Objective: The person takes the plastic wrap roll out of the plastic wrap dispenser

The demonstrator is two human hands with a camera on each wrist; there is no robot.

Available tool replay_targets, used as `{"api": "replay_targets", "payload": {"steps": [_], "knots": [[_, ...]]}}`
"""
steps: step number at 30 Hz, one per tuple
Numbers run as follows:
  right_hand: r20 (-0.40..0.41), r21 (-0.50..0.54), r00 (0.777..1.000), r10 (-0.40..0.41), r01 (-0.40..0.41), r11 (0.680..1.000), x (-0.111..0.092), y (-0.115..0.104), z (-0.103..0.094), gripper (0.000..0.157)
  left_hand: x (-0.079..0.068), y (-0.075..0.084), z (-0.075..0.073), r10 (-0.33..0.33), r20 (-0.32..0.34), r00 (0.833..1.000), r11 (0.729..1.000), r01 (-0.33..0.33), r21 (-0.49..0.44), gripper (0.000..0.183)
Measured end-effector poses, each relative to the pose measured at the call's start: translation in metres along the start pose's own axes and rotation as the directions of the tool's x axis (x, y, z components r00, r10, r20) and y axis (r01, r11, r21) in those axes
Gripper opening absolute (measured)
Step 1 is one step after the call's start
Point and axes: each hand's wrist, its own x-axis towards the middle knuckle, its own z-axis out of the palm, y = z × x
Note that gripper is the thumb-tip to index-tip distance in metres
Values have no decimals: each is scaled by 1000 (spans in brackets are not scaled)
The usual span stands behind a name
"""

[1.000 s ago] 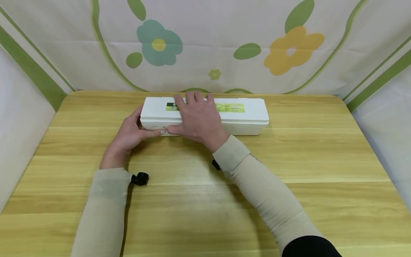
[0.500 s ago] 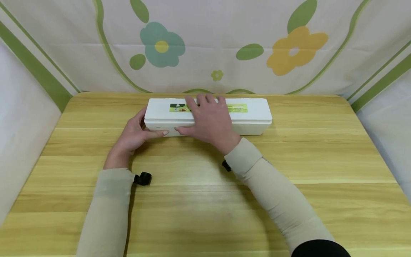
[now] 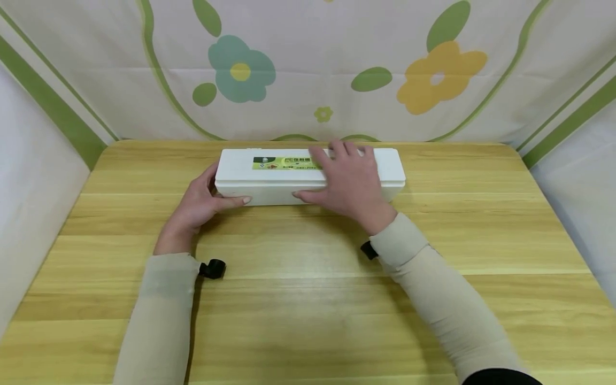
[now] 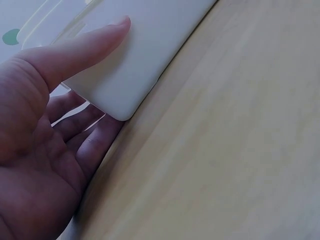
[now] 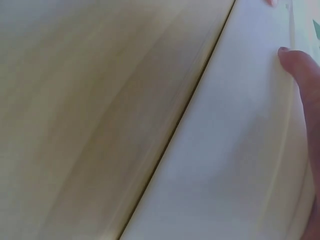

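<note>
A long white cling film box with a green and yellow label lies across the back of the table, its lid down. My left hand grips its left end, thumb along the front face and fingers around the end, as the left wrist view shows, where the thumb lies over the white wall. Over the lid's right half spreads my right hand, fingers on top and thumb at the front, covering part of the label. In the right wrist view its thumb lies near the lid seam.
The wooden table runs up to a floral curtain right behind the box. White cloth walls with green stripes stand at both sides. A small black camera sits at the left wrist.
My right hand has slid rightward along the lid, uncovering more of the label's left part. The left hand keeps its grip on the left end, and the box stays in place.
</note>
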Motion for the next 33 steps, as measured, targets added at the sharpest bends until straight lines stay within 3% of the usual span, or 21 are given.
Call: {"api": "replay_targets", "payload": {"steps": [4,10,15,27,33], "knots": [[-9,10,1000,24,-24,1000,-10,21,0,96,-1,-1,-3,-1,1,1000,1000,1,-4,106],[-131,20,991,-31,34,999,-22,42,5,92,0,-3,-4,-7,12,1000,1000,7,1,108],[-183,0,983,-34,35,999,-31,55,6,93,1,-3,-5,-9,19,1000,1000,9,11,107],[-88,125,996,-11,22,992,-36,71,2,94,0,-4,-6,-12,19,1000,1000,11,27,105],[-100,108,995,-24,34,994,-35,72,0,95,2,-3,-6,-9,23,1000,999,8,33,105]]}}
